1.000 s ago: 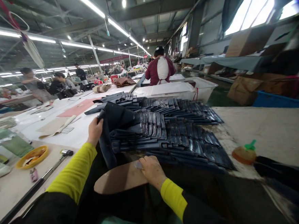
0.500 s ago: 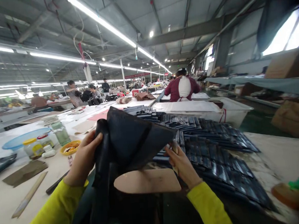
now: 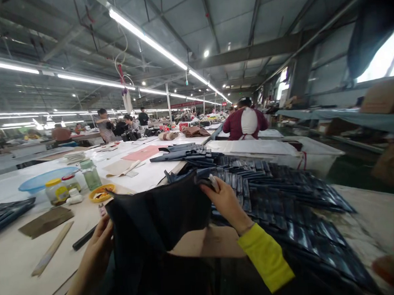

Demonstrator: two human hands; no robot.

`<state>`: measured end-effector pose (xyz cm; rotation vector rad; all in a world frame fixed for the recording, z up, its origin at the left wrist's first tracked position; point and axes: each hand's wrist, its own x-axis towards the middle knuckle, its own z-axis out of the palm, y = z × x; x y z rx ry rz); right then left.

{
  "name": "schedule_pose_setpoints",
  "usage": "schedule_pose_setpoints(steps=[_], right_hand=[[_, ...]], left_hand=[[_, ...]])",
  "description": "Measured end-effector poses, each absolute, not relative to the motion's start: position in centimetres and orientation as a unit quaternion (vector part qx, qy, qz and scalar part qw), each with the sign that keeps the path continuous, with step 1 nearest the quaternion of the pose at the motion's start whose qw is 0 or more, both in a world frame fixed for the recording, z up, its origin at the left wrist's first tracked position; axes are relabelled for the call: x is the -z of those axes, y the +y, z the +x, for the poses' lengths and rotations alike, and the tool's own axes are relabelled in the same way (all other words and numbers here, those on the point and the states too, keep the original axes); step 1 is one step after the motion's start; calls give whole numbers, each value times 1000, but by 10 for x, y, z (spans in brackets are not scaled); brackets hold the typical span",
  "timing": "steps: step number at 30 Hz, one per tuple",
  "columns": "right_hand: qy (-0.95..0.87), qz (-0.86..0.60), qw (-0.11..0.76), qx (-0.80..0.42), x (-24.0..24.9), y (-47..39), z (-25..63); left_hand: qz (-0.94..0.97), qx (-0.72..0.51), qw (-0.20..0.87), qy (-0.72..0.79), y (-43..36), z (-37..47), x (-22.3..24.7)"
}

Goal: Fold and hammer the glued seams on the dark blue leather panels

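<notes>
Between my hands hangs a dark navy leather-like piece (image 3: 161, 208), spread out and partly folded. My left hand (image 3: 100, 244) grips its left edge. At the upper right corner, my right hand (image 3: 224, 199) pinches it, with a small pale item at the fingers that I cannot make out. Below and partly behind the piece lies a tan board (image 3: 220, 242) with a straight right end; its left part is covered. Rows of similar dark glossy folded pieces (image 3: 270, 191) overlap on the table to the right of my right hand.
On the left stand a blue basin (image 3: 34, 182), lidded jars (image 3: 56, 193), a green bottle (image 3: 91, 175) and a yellow dish (image 3: 102, 194). A wooden stick (image 3: 52, 249) and a brown scrap (image 3: 47, 221) lie nearer. A co-worker in maroon (image 3: 245, 121) sits ahead, beside a white bin (image 3: 322, 154).
My right hand has moved up and now holds the piece's upper right corner. My left hand has dropped lower. The piece is spread wider and covers the board's left part.
</notes>
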<state>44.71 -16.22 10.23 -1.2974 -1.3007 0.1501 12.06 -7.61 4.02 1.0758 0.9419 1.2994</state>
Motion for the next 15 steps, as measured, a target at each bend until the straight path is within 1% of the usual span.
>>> schedule_pose_setpoints(steps=[5, 8, 10, 12, 15], right_hand=[[-642, -547, 536, 28, -135, -152, 397], [-681, -547, 480, 81, -146, -146, 375], [-702, -543, 447, 116, -156, -143, 367], [-710, -545, 421, 145, -168, -141, 365], [-705, -553, 402, 186, -191, -139, 369]], left_hand=[[420, -550, 567, 448, -86, 119, 15], [417, -524, 603, 434, -88, 122, 29], [418, -502, 629, 422, -82, 121, 28], [433, -500, 629, 408, -70, 114, 20], [448, -556, 572, 404, -46, 97, -4]])
